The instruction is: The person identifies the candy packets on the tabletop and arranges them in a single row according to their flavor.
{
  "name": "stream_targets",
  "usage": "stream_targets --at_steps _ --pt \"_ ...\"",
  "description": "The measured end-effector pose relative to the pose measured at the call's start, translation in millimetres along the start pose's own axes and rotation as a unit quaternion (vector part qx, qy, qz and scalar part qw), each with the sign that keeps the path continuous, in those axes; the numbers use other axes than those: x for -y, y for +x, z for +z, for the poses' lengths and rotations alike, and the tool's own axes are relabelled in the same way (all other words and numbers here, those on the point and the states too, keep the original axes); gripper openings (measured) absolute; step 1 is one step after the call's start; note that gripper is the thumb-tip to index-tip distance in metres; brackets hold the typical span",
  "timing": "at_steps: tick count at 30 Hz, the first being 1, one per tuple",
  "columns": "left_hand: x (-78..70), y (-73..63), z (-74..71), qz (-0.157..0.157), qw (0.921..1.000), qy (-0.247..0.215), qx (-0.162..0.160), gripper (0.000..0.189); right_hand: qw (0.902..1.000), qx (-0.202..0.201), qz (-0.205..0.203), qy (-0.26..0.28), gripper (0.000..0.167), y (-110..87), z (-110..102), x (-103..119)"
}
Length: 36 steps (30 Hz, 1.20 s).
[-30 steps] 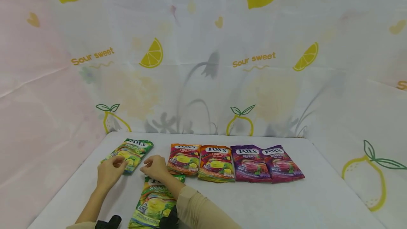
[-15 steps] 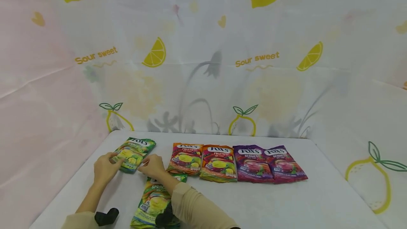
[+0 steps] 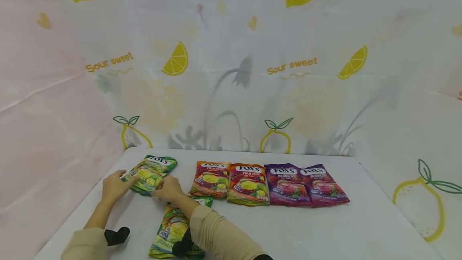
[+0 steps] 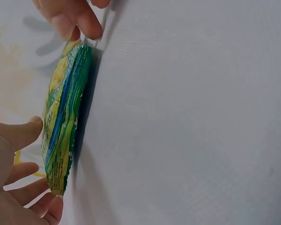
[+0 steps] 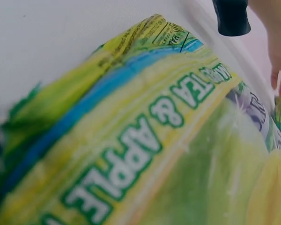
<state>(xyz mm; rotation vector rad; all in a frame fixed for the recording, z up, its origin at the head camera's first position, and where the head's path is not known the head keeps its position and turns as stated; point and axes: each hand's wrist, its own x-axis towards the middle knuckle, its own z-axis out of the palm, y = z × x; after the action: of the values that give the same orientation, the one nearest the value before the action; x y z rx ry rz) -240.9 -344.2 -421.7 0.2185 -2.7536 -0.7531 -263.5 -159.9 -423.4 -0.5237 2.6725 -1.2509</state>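
A green candy bag [image 3: 149,173] with a FOX'S label lies at the far left of the table. My left hand [image 3: 114,185] is at its left edge, thumb over the printed face and fingers at the side. With its fingertips my right hand [image 3: 169,189] pinches the bag's near right corner. The left wrist view shows this bag [image 4: 65,117] edge-on between the left hand [image 4: 14,173] and the right fingers [image 4: 70,21]. Under my right forearm lies a second green bag [image 3: 173,232], partly hidden; its lettered face [image 5: 145,126] fills the right wrist view.
Two orange-red fruit candy bags [image 3: 248,185] lie side by side mid-table, slightly overlapping. To their right are two purple berry bags [image 3: 286,185], also overlapping. The white table [image 3: 288,232] meets a lemon-print cloth backdrop [image 3: 223,91] behind. A black device [image 3: 117,236] sits at my left wrist.
My right hand has moved left to the bag's near corner. The left hand has shifted slightly left, thumb now over the bag. The other bags keep their places; the view has shifted a little.
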Motion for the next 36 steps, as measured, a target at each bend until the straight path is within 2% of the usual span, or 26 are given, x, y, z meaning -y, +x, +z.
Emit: stream_targets --at_steps 3,7,9,12,16,18,23,27,31,36 --pt "2.9 0.9 1.1 -0.015 0.9997 -0.005 0.015 0.062 1.0000 -0.002 0.008 0.000 0.029 0.1 2 2" --pt "5.5 1.8 3.1 -0.034 0.9989 -0.018 0.028 0.062 0.9971 -0.012 0.035 0.067 0.023 0.4 4 3" --pt "6.4 2.6 4.0 -0.036 0.9987 -0.021 0.029 0.063 0.9910 -0.020 0.056 0.120 0.018 0.8 5 3" --pt "7.0 3.7 4.5 -0.039 0.9985 -0.022 0.032 0.064 0.9765 -0.034 0.102 0.187 0.013 2.0 5 3" --pt "6.1 3.5 3.0 -0.048 0.9976 -0.028 0.042 0.069 0.9613 -0.048 0.153 0.224 0.017 3.3 2 5" --pt "4.5 2.8 1.8 -0.050 0.9968 -0.036 0.050 0.069 0.9558 -0.056 0.167 0.235 0.017 3.3 1 6" --pt "-2.9 -0.6 -1.1 -0.040 0.9963 -0.048 0.059 0.061 0.9582 -0.081 0.151 0.229 0.013 3.3 -1 6" --pt "-3.1 -1.8 -0.1 -0.033 0.9968 -0.045 0.058 0.055 0.9688 -0.086 0.118 0.201 0.008 3.7 -2 5" --pt "-0.2 -4.5 4.0 -0.028 0.9974 -0.051 0.042 0.051 0.9787 -0.087 0.090 0.163 0.012 1.4 -2 4" --pt "-4.6 -10.9 7.3 -0.024 0.9976 -0.060 0.024 0.049 0.9893 -0.075 0.049 0.115 0.016 -6.1 -10 2"
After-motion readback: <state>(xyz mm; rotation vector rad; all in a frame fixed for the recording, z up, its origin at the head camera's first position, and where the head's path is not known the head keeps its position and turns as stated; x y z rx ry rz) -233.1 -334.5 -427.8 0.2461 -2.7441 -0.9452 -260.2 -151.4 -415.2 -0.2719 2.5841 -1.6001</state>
